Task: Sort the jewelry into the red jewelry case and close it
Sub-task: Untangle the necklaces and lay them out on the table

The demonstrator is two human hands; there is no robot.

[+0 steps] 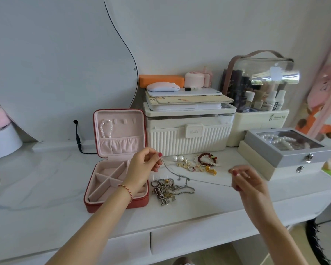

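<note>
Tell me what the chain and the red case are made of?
The chain looks like thin silvery metal: fine links, a dull grey shine. The case looks like red leather or faux leather outside, smooth with stitched edges; its pink lining seems velvety, matte and soft. I can't be sure of either.

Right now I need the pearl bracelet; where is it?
In the head view, the pearl bracelet hangs inside the red jewelry case's upright lid, left side, above the gathered pocket.
</note>
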